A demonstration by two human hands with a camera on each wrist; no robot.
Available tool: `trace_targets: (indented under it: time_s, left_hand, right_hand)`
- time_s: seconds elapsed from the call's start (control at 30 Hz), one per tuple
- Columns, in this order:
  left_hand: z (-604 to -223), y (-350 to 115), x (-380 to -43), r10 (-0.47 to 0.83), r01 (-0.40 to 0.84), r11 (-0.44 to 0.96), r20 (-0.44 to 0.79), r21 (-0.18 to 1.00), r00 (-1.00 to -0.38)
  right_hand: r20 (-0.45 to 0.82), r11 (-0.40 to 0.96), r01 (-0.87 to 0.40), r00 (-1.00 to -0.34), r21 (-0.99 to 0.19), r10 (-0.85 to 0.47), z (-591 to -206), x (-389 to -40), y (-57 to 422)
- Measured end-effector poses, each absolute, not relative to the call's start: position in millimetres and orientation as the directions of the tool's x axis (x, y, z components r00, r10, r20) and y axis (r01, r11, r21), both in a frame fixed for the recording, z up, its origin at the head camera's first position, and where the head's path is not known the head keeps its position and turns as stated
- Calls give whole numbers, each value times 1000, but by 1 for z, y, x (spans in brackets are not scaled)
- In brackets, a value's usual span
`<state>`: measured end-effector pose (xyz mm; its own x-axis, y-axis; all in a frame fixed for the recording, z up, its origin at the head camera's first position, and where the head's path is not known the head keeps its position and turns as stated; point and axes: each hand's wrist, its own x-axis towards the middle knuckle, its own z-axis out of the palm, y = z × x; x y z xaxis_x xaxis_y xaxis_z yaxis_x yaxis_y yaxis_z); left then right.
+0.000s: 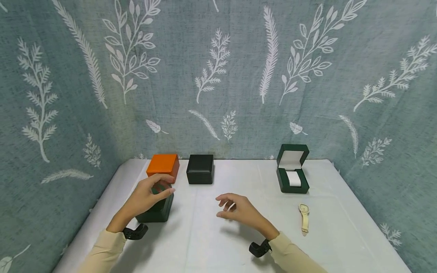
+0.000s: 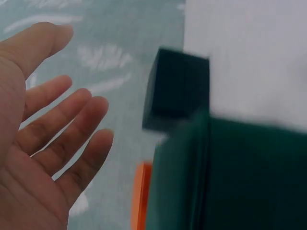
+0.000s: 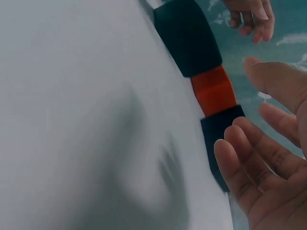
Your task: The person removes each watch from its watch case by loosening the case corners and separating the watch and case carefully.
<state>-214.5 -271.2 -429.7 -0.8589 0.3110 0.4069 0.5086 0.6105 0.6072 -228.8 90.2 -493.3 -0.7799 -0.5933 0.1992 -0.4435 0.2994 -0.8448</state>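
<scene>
Left hand (image 1: 145, 195): fingers spread and slightly bent, thumb well apart from them; it holds nothing and hovers above the near green box, clear of its surface in the left wrist view.
Right hand (image 1: 242, 209): fingers loosely bent, thumb apart from them, nothing between; it hangs above the white tabletop (image 1: 205, 239), casting a shadow there.
Near green box (image 1: 153, 216): on the tabletop at the left, partly hidden by the left hand in the head view.
Orange box (image 1: 162, 163): just behind the near green box.
Black box (image 1: 200, 168): right of the orange one, near it, closed.
Open green box (image 1: 283, 181): at the far right, lid raised, a white cushion (image 1: 293, 179) inside.
Watch (image 1: 304, 219): lies on the tabletop in front of the open green box, well apart from both hands.
</scene>
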Motion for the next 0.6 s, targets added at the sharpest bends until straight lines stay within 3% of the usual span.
trace_targets:
  time_s: [0.3,0.6]
  left_hand:
    - [-437,-326,-211,192,391,712,374,584,-908]
    - [-462,-368,-210,120,227,570,193,790,-974]
  right_hand:
    - [221,269,-466,-755,-843,-617,-496,-230,57]
    - [223,289,-509,-725,-811,-651,-510,-231,28]
